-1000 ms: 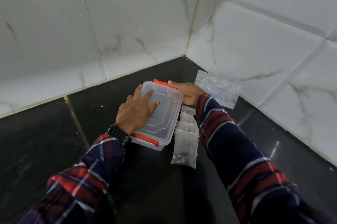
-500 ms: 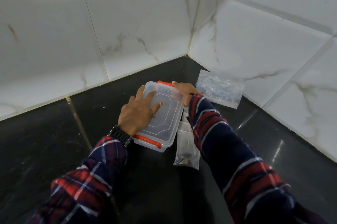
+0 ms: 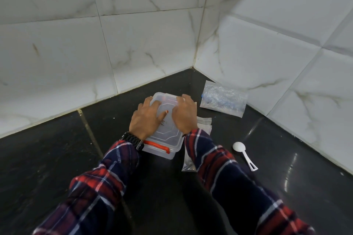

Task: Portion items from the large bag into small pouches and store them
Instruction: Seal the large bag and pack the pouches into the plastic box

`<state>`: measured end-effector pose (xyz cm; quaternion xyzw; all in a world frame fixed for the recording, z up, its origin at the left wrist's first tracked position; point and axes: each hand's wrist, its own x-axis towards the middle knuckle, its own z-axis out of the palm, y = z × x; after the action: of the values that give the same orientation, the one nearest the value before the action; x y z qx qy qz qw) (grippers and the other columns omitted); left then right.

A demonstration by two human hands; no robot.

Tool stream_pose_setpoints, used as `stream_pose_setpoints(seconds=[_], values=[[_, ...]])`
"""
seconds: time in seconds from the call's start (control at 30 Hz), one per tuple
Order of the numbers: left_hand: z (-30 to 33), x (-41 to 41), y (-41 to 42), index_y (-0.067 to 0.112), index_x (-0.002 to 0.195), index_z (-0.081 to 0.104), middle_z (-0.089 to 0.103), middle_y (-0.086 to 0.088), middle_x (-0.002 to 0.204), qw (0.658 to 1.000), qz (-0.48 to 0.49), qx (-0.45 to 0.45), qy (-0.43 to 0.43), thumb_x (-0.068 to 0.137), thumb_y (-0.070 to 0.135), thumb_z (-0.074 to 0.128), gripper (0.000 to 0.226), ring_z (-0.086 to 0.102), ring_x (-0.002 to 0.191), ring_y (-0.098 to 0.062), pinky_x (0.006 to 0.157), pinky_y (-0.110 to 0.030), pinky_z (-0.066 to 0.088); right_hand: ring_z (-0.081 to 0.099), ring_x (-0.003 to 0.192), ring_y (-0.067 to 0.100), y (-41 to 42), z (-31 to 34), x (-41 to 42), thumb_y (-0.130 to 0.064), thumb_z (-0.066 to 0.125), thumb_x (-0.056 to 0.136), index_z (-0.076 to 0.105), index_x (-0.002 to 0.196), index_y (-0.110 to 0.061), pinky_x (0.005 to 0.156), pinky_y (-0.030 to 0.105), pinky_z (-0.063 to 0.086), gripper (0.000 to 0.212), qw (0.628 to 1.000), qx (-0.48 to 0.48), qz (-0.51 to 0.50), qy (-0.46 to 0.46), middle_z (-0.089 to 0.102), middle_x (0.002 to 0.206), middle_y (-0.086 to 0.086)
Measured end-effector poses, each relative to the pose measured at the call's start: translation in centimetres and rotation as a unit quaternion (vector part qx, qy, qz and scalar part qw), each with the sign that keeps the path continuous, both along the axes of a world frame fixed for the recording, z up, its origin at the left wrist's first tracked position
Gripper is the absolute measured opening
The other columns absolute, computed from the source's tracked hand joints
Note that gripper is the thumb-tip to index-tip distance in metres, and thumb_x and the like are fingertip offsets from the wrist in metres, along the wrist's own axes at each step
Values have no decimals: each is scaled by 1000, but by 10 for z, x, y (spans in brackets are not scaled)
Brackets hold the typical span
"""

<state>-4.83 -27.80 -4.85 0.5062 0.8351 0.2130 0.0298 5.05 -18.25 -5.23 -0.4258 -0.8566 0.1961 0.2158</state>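
Dark glossy bench (image 3: 57,158) meeting white marbled wall tiles (image 3: 66,53) in a corner. Near that corner, a clear plastic storage box (image 3: 168,137) with its translucent lid (image 3: 166,104) on top and an orange latch (image 3: 158,146) showing on the near end.

Left hand (image 3: 147,120) flat on the left part of the lid, fingers (image 3: 155,104) spread and reaching toward the far edge, thumb pointing in toward the middle; pressing rather than curling round anything. Black watch (image 3: 133,140) on that wrist, plaid sleeve (image 3: 91,192) below it.

Right hand (image 3: 185,113) on the right part of the lid, fingers (image 3: 180,99) bent over the far right corner and edge, gripping the lid there. Both hands just beside each other, nearly touching over the lid's middle.

Small clear pouches (image 3: 205,124) lying in an overlapping row on the bench just right of the box, partly hidden under the right sleeve (image 3: 219,168); contents too faint to make out. Lowest pouch end visible near the box's near right corner.

Large clear bag (image 3: 223,101) lying flat farther right, against the foot of the right-hand wall, apart from the box, holding crinkled transparent material with some blue bits.

White plastic scoop (image 3: 242,153) on the bench right of the sleeve, bowl toward the wall corner, handle pointing toward the near right.

Inside the box: dim shapes through the lid, not identifiable.
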Motion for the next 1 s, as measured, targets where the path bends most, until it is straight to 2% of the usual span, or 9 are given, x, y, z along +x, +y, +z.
stream_pose_setpoints(seconds=[0.13,0.2,0.4,0.47,0.6,0.7,0.77,0.9,1.0], values=[[6,0,-10,13,110,63,53,-6,120,975,42,183,-123,92,16,53,21,50,113,-22,90,-20,33,29,138,29,-26,-1,5,-23,45,94,48,132,-7,116,43,19,42,990,65,100,-77,37,146,15],[10,5,-19,12,104,66,55,-6,115,967,59,218,-120,90,8,53,19,48,111,-20,88,-15,28,37,134,27,-38,-4,7,-29,42,97,46,133,-7,114,41,26,43,981,106,135,-89,43,143,13],[1,29,-53,17,117,60,44,-7,124,955,148,222,-131,86,13,61,30,39,115,-21,97,-32,32,43,132,25,-48,-4,11,-31,39,99,45,136,-6,112,39,29,45,978,146,119,-89,49,140,13],[-4,37,-68,16,119,53,38,-6,123,933,188,231,-201,86,17,64,34,36,114,-18,96,-32,35,43,132,25,-49,-3,11,-31,38,99,45,136,-6,112,39,29,46,977,147,119,-93,49,140,12],[-16,44,-88,17,98,39,48,-10,106,867,214,229,-388,86,29,65,32,56,99,-26,86,-44,52,45,130,23,-46,-3,8,-32,38,99,45,136,-7,111,37,32,46,979,136,115,-99,50,139,10],[-15,47,-92,10,103,39,59,-13,97,825,224,167,-491,89,42,60,41,65,84,-24,66,-36,58,44,130,22,-46,-2,8,-34,37,99,44,137,-8,112,37,32,46,980,129,112,-106,49,140,9],[-12,46,-95,1,99,52,65,-15,87,825,208,136,-508,89,50,57,51,67,73,-23,56,-31,57,43,131,22,-46,-1,9,-34,36,99,43,138,-8,112,37,30,47,981,123,111,-107,48,141,8],[-4,49,-101,4,90,60,63,-11,77,788,178,99,-580,93,49,50,46,66,72,-22,58,-30,58,44,131,22,-46,0,9,-34,37,99,43,138,-9,112,37,31,46,981,123,110,-105,48,141,9],[-2,53,-101,4,84,58,60,-11,73,754,158,132,-624,96,40,49,39,65,71,-21,54,-27,57,43,132,22,-47,-1,10,-33,37,99,43,138,-9,112,36,30,47,981,122,108,-105,48,142,9]])
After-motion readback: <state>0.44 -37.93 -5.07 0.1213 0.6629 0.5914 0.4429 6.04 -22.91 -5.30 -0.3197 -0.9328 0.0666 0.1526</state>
